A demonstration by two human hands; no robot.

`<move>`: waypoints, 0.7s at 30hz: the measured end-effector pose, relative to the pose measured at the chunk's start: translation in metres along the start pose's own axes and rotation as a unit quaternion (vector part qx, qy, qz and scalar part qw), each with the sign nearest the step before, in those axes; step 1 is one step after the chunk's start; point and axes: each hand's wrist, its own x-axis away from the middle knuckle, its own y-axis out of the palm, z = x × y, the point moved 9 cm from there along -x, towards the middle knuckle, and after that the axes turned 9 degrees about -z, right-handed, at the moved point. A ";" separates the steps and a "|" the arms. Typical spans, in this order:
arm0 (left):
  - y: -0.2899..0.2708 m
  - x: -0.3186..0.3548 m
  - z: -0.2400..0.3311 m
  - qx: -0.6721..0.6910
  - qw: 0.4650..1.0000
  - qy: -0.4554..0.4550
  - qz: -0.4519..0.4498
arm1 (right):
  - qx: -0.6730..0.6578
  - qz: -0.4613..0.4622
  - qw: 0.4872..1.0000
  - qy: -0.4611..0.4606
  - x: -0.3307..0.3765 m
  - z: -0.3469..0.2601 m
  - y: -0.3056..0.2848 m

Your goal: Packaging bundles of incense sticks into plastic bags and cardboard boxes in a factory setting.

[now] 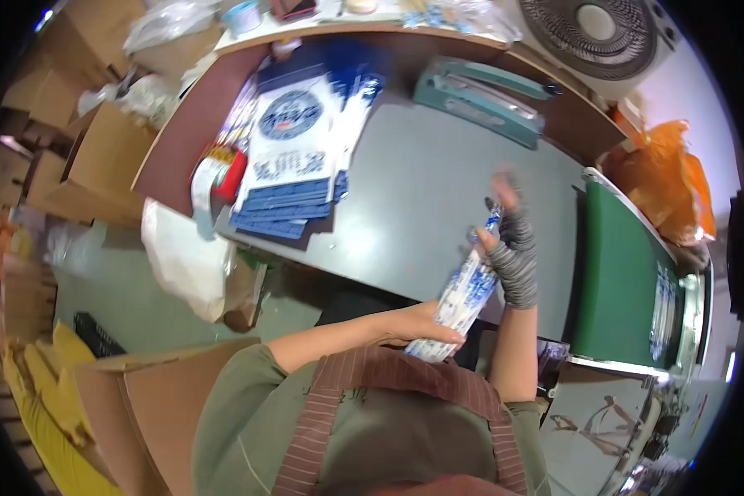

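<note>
The left hand point(422, 323) has a closed grip on a blue-and-white packet point(469, 293); the grey-gloved right hand point(514, 231), grip spread open, is at its far end.

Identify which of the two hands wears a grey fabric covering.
The right hand, by the far end of the blue-white printed bundle: grey striped fabric covers its wrist, whereas the left hand, gripping the near end, is bare.

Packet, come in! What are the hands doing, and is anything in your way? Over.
Left hand grips packet at lower end. Right hand, blurred, at upper end; grip unclear. Nothing seen blocking packet; stack sits left on desk.
</note>
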 end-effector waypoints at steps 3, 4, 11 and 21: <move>-0.014 0.014 -0.001 0.083 0.992 0.051 0.075 | -0.260 -0.125 0.914 0.286 0.030 0.031 0.062; -0.013 0.022 0.003 0.083 0.991 0.055 0.086 | -0.267 -0.133 0.911 0.284 0.036 0.036 0.070; -0.052 0.210 0.187 -0.726 0.431 0.097 0.527 | -0.492 -0.082 0.804 0.322 0.051 0.050 0.097; -0.115 0.250 0.203 -0.871 0.323 -0.049 0.367 | -0.483 -0.088 0.802 0.339 0.040 0.044 0.119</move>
